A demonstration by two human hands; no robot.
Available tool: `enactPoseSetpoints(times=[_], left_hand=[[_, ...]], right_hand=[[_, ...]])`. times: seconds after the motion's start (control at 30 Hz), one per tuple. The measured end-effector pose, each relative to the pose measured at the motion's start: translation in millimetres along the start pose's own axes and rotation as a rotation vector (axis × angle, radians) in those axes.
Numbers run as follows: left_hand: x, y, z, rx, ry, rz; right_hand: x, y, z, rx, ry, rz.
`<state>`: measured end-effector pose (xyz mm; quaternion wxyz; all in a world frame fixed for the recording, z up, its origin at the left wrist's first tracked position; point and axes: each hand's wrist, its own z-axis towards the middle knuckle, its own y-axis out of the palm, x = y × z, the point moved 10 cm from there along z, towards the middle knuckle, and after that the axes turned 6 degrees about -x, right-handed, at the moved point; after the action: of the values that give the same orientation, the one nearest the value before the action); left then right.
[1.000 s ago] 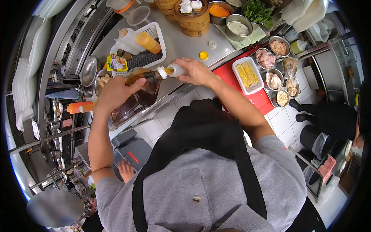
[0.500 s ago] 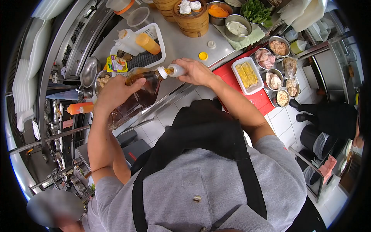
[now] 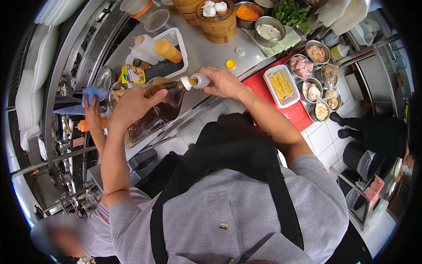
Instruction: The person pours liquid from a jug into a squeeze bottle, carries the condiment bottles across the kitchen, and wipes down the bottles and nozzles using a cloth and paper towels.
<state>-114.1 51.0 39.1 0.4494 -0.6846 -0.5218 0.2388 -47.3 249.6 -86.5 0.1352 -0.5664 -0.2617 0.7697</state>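
Note:
My left hand (image 3: 138, 103) grips a large clear jug (image 3: 169, 110) of dark brown liquid, tilted over on its side with its neck toward the right. Closed around a small whitish bottle (image 3: 201, 81) is my right hand (image 3: 223, 82). The two mouths meet, and amber liquid shows between them. A yellow cap (image 3: 231, 64) and a white cap (image 3: 240, 51) lie on the steel counter just beyond my right hand. Behind the jug sits a white basket (image 3: 183, 48) with squeeze bottles (image 3: 167, 50), and a yellow packet (image 3: 132, 74) stands at its near corner.
At left, a co-worker's hand (image 3: 93, 108) holds a blue cloth (image 3: 94, 93) close to my left forearm. Bamboo steamers (image 3: 216, 27) stand at the back. On the right, a red board (image 3: 259, 83) bears a white tray (image 3: 285, 104) beside several metal bowls (image 3: 317, 52).
A co-worker's arm with a blue cloth has come in at left, beside my left forearm, and that person has leaned closer. My hands, the jug and the small bottle have hardly moved.

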Motion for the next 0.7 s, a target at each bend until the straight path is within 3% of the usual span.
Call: enactPoseSetpoints(times=[0.7], left_hand=[[16.8,0.4,-3.1,-0.039,0.037,-0.044]], right_hand=[[2.6,-2.0,-2.2,-0.002,-0.003,0.006]])
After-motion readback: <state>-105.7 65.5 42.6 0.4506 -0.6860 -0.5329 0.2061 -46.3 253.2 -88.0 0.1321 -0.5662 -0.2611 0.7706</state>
